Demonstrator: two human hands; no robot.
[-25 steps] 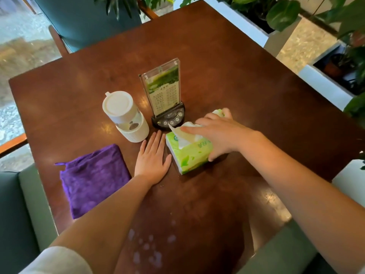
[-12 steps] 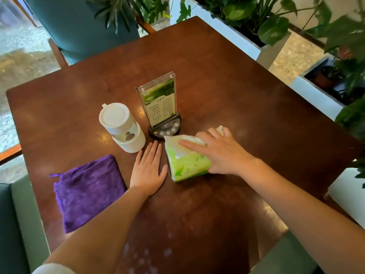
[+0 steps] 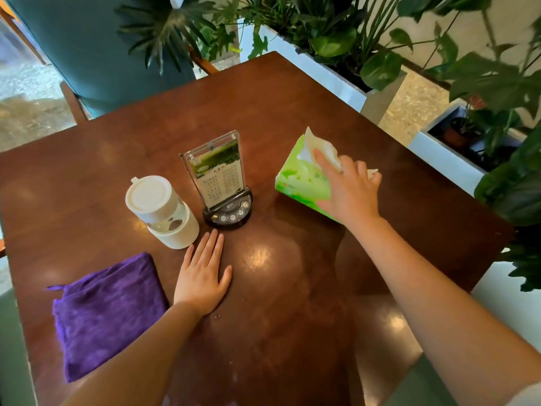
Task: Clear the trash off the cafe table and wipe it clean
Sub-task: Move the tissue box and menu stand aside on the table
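table (image 3: 292,92) of dark wood is under both my hands. my right hand (image 3: 349,190) lies on the green tissue pack (image 3: 301,178), fingers spread over its top and pressing a white tissue (image 3: 322,149) that sticks out of it; i cannot tell if the fingers really grip it. the pack is to the right of the menu stand (image 3: 218,174), apart from it. my left hand (image 3: 202,273) is flat and open on the wood, holding nothing, between the purple cloth (image 3: 108,315) and the bare middle. the white cup (image 3: 161,209) stands just behind its fingertips.
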